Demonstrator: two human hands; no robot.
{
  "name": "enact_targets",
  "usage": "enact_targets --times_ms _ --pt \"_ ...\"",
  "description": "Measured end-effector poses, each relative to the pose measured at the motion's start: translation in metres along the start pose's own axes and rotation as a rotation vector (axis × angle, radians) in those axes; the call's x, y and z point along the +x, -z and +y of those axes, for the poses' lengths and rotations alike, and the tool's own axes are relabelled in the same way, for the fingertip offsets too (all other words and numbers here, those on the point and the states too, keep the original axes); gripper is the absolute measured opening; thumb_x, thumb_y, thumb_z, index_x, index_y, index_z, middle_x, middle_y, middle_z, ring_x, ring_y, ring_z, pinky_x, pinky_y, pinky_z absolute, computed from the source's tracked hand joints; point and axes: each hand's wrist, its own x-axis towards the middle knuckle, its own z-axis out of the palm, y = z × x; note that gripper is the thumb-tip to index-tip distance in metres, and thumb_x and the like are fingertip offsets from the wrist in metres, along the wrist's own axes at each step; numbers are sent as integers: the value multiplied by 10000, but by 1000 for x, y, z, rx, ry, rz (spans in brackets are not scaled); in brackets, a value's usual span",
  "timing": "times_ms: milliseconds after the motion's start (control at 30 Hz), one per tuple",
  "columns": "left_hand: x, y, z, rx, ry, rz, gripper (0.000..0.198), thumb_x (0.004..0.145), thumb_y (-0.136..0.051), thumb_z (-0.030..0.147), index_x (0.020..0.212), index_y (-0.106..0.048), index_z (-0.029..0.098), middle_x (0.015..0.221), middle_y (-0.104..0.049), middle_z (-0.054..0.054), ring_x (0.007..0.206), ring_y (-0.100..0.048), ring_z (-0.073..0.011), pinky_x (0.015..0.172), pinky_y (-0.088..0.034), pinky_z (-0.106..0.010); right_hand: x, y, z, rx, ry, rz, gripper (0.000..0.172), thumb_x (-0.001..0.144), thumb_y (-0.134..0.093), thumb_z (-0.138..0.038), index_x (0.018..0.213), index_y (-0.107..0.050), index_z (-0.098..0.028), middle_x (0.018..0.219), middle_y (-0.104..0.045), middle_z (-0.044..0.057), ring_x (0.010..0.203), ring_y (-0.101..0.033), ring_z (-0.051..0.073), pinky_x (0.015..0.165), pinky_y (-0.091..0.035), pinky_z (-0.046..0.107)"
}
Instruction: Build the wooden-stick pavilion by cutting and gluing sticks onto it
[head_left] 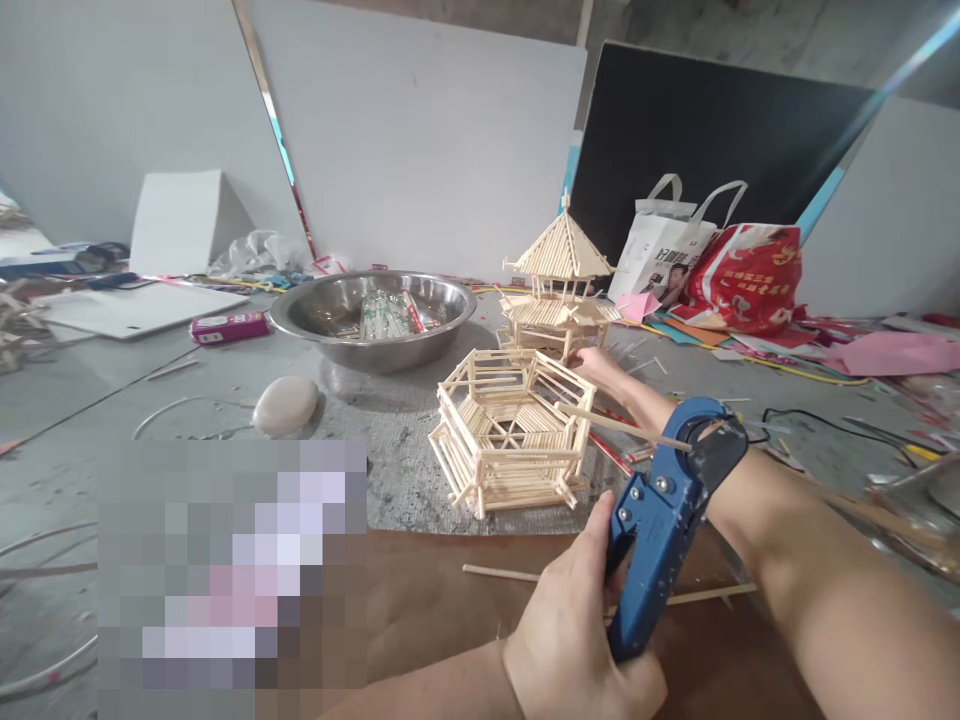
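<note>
My left hand [574,620] is wrapped round the handles of a blue pipe cutter [660,520], held upright over a brown sheet. A thin wooden stick [626,425] reaches from the cutter's jaws out to the left. My right arm stretches forward behind the cutter, and my right hand [592,365] is curled at the base of a stick pagoda [566,260], its fingertips partly hidden. In front of that stands an open hexagonal stick frame [517,455] with railings and a slatted base. Loose sticks [499,572] lie on the brown sheet [420,590].
A steel basin [375,345] holding wrapped packets stands behind the frame. Left of it are a purple box [229,328] and a pale rounded stone-like object [286,405]. Bags [750,280], coloured paper and cables line the right. A blurred patch covers the lower left.
</note>
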Motion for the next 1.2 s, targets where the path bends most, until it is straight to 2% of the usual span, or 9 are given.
enact_targets --times_ms 167,400,533,633,767,1033,1200 --pt "0 1 -1 -12 -1 -23 966 479 -496 101 1331 -49 184 1162 -473 -99 946 -518 -256 753 -463 -334 21 11 -13 -28 -24 13 196 473 -670 -284 587 -591 -145 563 -563 -18 543 -458 109 595 -349 266" --pt "1 0 0 0 -8 -19 966 481 -502 92 1331 -52 187 1158 -477 -98 946 -518 -256 746 -465 -330 51 26 -29 110 -105 122 179 579 -579 -348 577 -525 -177 515 -501 -21 551 -473 133 577 -385 275" --pt "1 0 -2 -17 3 -20 957 487 -502 100 1330 -57 187 1132 -492 -93 935 -523 -249 741 -466 -327 56 36 -28 226 -186 132 235 685 -434 -374 697 -550 -170 535 -541 24 548 -519 174 546 -416 317" --pt "1 -2 -4 -33 13 -31 964 481 -516 116 1328 -61 187 1123 -495 -95 921 -528 -247 726 -470 -321 55 41 -25 285 -223 129 275 713 -376 -363 772 -556 -164 556 -563 43 559 -540 192 550 -426 339" --pt "1 -3 -7 -43 25 -31 958 483 -523 129 1326 -71 188 1114 -499 -95 904 -534 -243 715 -472 -317 55 37 -28 329 -249 83 296 706 -404 -387 820 -566 -166 572 -579 45 568 -549 195 561 -431 339" --pt "2 -1 -5 -43 30 -42 957 480 -522 127 1324 -74 186 1117 -495 -95 908 -532 -245 739 -466 -333 55 14 -56 408 -267 -21 303 722 -416 -411 795 -576 -164 607 -603 48 571 -556 189 585 -440 343" --pt "2 0 -3 -48 29 -31 943 485 -500 97 1320 -70 178 982 -546 -66 843 -549 -216 743 -463 -320 51 13 -59 479 -209 -12 338 732 -441 -477 819 -564 -175 656 -616 47 616 -570 187 608 -449 350"
